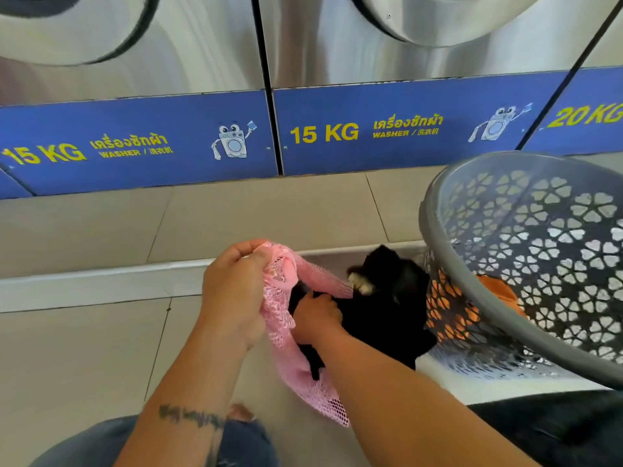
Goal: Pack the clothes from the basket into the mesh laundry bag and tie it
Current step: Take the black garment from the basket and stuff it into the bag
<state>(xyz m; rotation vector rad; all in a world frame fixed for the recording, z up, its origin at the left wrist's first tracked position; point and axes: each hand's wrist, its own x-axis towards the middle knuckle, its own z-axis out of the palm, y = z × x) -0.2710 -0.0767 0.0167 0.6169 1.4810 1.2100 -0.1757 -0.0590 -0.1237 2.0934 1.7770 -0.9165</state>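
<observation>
- The left hand [232,291] has its fingers closed on the gathered rim of the pink mesh laundry bag [286,332], holding the mouth up and open.
- The right hand [317,315] has its fingers curled around a black garment [387,298] and sits right at the bag's opening, pressing the cloth toward it.
- Part of the black garment already lies inside the pink mesh; the larger part bulges out to the right, with a small pale patch [362,284] showing on it.
- The bag hangs down from the left hand, its lower end trailing near the person's knee [236,433] in torn blue jeans.
- Just right of the garment, touching or nearly touching it, stands the grey plastic basket [438,203], tilted toward the person, its wall pierced with flower-shaped holes.
- An orange piece of clothing [499,294] lies inside the basket, also visible through the holes.
- Behind, on the tiled floor [269,210], stands a row of steel washers [404,45] with blue panels marked "15 KG" and "20 KG".
</observation>
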